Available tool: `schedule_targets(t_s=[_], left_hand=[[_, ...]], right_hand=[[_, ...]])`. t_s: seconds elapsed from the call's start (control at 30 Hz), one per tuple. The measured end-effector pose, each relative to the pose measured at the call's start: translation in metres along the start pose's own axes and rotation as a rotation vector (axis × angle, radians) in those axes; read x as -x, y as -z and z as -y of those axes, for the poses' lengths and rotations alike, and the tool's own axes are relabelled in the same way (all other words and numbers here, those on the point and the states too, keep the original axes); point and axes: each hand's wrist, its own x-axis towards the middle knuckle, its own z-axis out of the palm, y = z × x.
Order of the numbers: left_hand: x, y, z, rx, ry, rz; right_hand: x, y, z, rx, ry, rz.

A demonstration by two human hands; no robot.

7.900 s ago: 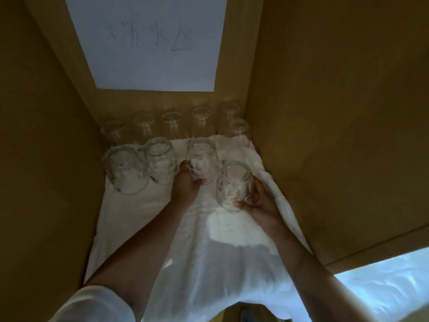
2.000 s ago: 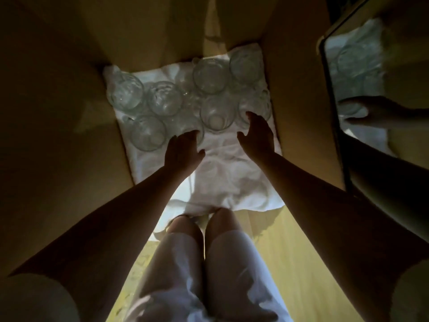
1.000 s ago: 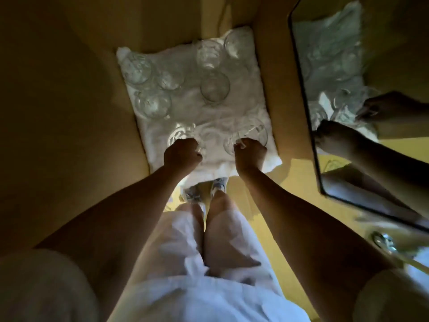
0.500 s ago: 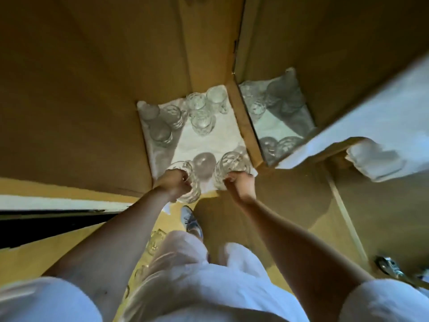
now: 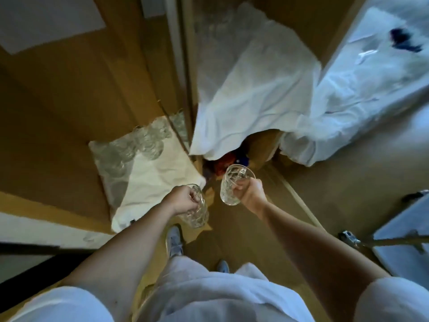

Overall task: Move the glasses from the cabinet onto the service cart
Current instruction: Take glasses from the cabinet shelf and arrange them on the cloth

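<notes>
My left hand grips a clear patterned glass just outside the front edge of the low cabinet shelf. My right hand holds a second patterned glass, tilted, out over the floor. Several more glasses stand at the back of the shelf on a white cloth. A corner of what looks like the service cart shows at the right edge.
A white cloth hangs over the upper shelf and another white cloth covers a surface to the right. The wooden cabinet side is on the left. My feet stand on the brown floor below.
Both hands have lifted their glasses off the shelf cloth and drawn them back out of the cabinet. The view has risen and swung right.
</notes>
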Motion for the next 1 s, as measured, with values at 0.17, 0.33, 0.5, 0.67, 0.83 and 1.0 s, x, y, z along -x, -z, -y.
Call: schedule_targets(t_s=[0.17,0.33,0.5,0.67,0.83,1.0], left_hand=[[-0.008,0.017,-0.098,-0.005,-0.210,-0.029],[-0.023,0.061,-0.184,-0.010,-0.412,-0.148],[-0.048,0.117,-0.248,0.107,-0.579,-0.239],[-0.107,0.161,-0.280,0.191,-0.564,-0.393],[-0.157,0.172,-0.285,0.125,-0.463,-0.563],[-0.198,0.188,-0.304,0.185,-0.398,-0.581]], right_hand=[[0.004,0.066,0.042,0.339,0.186,-0.183],[0.003,0.112,0.117,0.575,0.408,-0.430],[-0.010,0.142,0.194,0.513,0.541,-0.535],[-0.047,0.157,0.255,0.509,0.584,-0.610],[-0.086,0.159,0.292,0.539,0.595,-0.575],[-0.151,0.169,0.311,0.584,0.671,-0.409]])
